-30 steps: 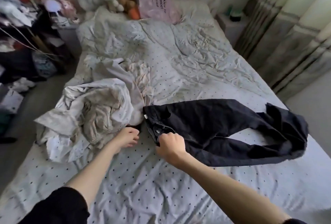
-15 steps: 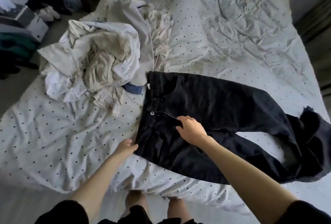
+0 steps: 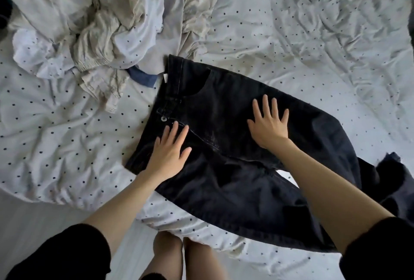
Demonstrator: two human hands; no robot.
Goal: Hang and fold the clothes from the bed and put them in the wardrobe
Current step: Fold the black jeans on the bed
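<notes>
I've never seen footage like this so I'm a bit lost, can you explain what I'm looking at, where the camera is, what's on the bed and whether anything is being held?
There is no machine here: a person wears a camera on their head, so you look down along their own arms. The left hand and right hand both lie flat, fingers spread, on a pair of black jeans laid out on the bed, which has a white dotted sheet. Neither hand has a grip on anything; they only press on the fabric. Beside the waistband sits a crumpled pile of pale clothes.
</notes>
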